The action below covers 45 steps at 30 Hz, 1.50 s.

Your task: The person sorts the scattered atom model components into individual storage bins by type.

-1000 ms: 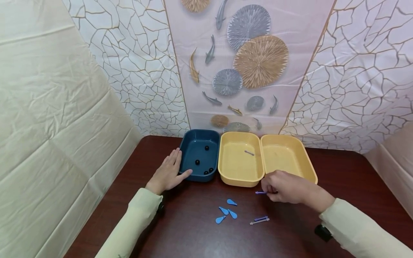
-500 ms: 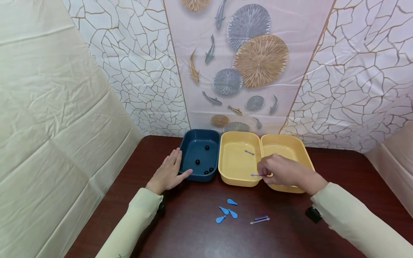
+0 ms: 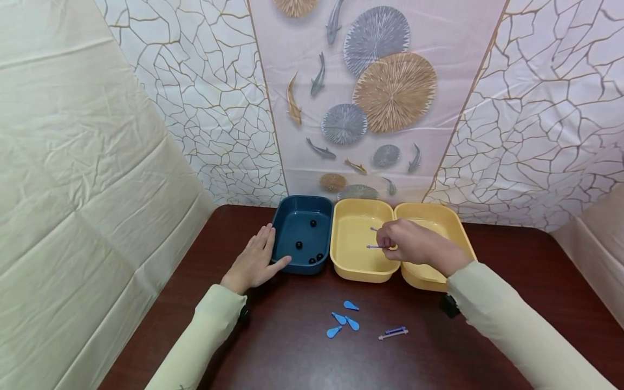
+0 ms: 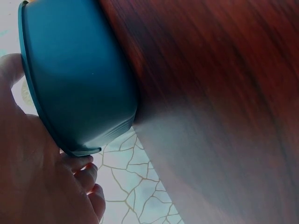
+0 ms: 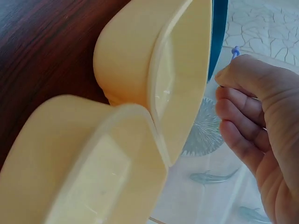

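Right hand (image 3: 407, 242) pinches a slim purple plastic rod (image 3: 372, 247), best released low inside the yellow plastic tray (image 3: 350, 238) beneath; left hand (image 3: 254, 261) rests straight-fingered.

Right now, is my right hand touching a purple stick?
Touching. The head view shows the right hand pinching the purple stick, one end jutting out from its grip.
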Each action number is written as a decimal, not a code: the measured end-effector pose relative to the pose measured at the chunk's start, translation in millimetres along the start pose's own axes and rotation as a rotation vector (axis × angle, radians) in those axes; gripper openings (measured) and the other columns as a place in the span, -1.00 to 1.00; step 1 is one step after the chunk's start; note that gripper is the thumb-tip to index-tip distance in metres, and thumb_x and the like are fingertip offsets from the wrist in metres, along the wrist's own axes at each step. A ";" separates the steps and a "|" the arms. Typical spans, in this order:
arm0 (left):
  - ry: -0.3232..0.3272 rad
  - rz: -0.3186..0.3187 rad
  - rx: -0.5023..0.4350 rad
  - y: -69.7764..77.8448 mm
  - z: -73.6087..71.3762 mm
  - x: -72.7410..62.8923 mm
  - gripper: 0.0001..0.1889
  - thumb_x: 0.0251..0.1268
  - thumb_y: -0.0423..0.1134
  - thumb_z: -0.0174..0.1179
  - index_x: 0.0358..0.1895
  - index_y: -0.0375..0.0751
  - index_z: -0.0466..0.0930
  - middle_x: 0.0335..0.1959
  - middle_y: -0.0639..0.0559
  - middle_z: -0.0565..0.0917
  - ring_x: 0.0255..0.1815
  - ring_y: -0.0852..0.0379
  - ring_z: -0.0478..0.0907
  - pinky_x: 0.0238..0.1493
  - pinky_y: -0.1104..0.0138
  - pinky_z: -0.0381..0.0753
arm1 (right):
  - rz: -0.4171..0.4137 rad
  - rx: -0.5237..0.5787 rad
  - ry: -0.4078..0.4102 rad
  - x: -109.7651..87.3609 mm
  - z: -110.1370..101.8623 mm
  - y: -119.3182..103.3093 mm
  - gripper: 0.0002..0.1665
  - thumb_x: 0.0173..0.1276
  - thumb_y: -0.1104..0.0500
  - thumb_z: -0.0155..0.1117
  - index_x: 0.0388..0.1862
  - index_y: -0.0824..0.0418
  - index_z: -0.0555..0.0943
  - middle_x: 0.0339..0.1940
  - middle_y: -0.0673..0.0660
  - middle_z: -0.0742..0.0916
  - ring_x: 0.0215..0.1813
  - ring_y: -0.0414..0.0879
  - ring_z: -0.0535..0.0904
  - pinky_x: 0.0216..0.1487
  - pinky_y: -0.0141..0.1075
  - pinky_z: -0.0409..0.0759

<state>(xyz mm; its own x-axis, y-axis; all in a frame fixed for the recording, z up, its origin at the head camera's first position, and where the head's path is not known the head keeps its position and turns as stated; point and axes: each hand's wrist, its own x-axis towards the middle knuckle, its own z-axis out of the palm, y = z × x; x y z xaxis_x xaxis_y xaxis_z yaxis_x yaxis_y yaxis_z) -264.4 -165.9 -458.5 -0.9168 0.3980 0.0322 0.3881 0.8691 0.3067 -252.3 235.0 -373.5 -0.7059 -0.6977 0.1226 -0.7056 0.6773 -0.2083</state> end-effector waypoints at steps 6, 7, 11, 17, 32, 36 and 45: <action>0.004 0.007 0.003 -2.5 2.3 0.0 0.02 0.55 0.32 -0.01 0.71 -0.39 -0.13 0.78 -0.26 -0.10 0.79 -0.29 -0.13 0.75 -0.17 -0.03 | 0.012 0.015 0.012 11.0 19.3 8.7 -0.79 0.24 0.39 0.46 -0.43 0.11 0.66 -0.42 -0.04 0.68 -0.36 -0.23 0.55 -0.31 -0.37 0.60; 0.004 0.006 0.003 -3.0 2.7 -0.1 0.02 0.55 0.32 -0.01 0.71 -0.39 -0.13 0.78 -0.26 -0.10 0.79 -0.29 -0.13 0.75 -0.17 -0.03 | 0.011 0.017 0.017 12.8 23.6 10.9 -0.79 0.24 0.39 0.46 -0.42 0.11 0.66 -0.42 -0.03 0.68 -0.36 -0.24 0.55 -0.30 -0.37 0.60; 0.006 0.004 0.003 -3.8 3.4 0.2 0.02 0.55 0.32 -0.01 0.71 -0.38 -0.14 0.78 -0.25 -0.10 0.79 -0.28 -0.13 0.75 -0.17 -0.03 | -0.001 0.035 0.040 19.8 40.4 19.5 -0.81 0.24 0.39 0.49 -0.41 0.14 0.68 -0.42 -0.02 0.69 -0.36 -0.23 0.54 -0.29 -0.35 0.61; 0.002 0.000 0.008 -4.4 3.3 2.7 0.03 0.55 0.33 -0.02 0.72 -0.37 -0.15 0.78 -0.25 -0.11 0.80 -0.28 -0.14 0.75 -0.16 -0.03 | 0.026 0.036 0.025 28.6 50.4 23.2 -0.89 0.26 0.35 0.53 -0.35 0.20 0.74 -0.38 0.03 0.75 -0.32 -0.17 0.61 -0.25 -0.32 0.66; -0.011 -0.009 0.017 -1.6 1.6 1.3 0.03 0.56 0.33 -0.02 0.72 -0.38 -0.17 0.78 -0.26 -0.12 0.80 -0.28 -0.15 0.75 -0.16 -0.04 | -0.003 -0.009 -0.044 5.3 3.1 -13.0 -0.84 0.31 0.30 0.52 -0.13 0.24 0.79 -0.23 0.07 0.80 -0.17 -0.05 0.73 -0.12 -0.20 0.76; -0.009 -0.008 0.016 -1.4 1.5 0.9 0.03 0.56 0.32 -0.01 0.71 -0.39 -0.14 0.78 -0.27 -0.11 0.79 -0.29 -0.14 0.75 -0.17 -0.04 | -0.062 -0.028 -0.050 -7.6 -5.5 -23.8 -0.83 0.29 0.31 0.53 -0.13 0.23 0.80 -0.22 0.05 0.82 -0.17 -0.06 0.75 -0.13 -0.22 0.77; -0.019 -0.011 0.007 -0.5 1.7 0.0 0.03 0.57 0.33 -0.02 0.72 -0.38 -0.18 0.79 -0.25 -0.15 0.81 -0.26 -0.19 0.77 -0.14 -0.09 | -0.135 -0.041 -0.065 -39.1 -18.5 -45.1 -0.82 0.25 0.33 0.54 -0.19 0.13 0.78 -0.25 -0.06 0.78 -0.22 -0.25 0.67 -0.18 -0.31 0.73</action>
<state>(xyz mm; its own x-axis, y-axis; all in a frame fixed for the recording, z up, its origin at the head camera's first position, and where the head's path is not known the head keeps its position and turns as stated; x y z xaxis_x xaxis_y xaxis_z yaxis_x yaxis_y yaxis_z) -264.5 -165.9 -460.3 -0.9191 0.3938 0.0112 0.3787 0.8753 0.3006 -194.0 236.1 -351.0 -0.5998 -0.7958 0.0836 -0.7967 0.5844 -0.1541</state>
